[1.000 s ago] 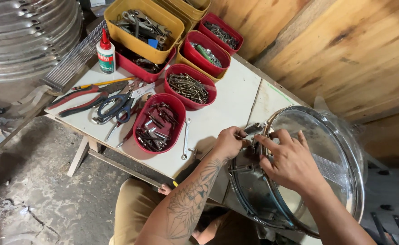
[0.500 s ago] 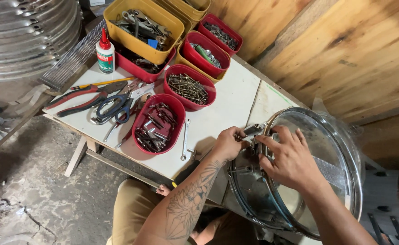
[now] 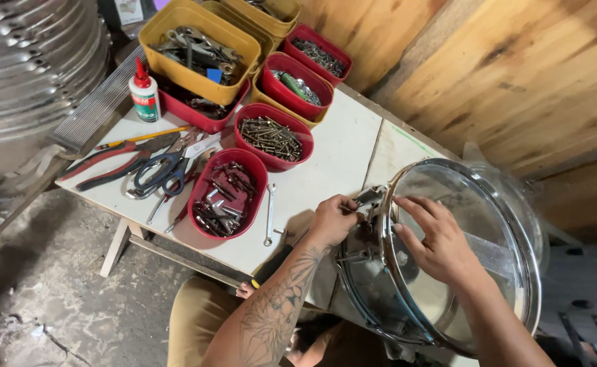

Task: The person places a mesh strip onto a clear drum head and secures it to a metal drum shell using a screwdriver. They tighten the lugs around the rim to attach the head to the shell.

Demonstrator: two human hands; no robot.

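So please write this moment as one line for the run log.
left hand: at metal fitting on drum | right hand: on drumhead | wrench: on table

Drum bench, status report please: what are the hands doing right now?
Left hand pinching metal fitting at drum rim. Right hand flat on the clear drumhead. Small wrench lies nearby, not obstructing.

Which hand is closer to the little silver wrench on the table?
Left. The left hand is just right of the wrench; the right hand rests farther right on the drum.
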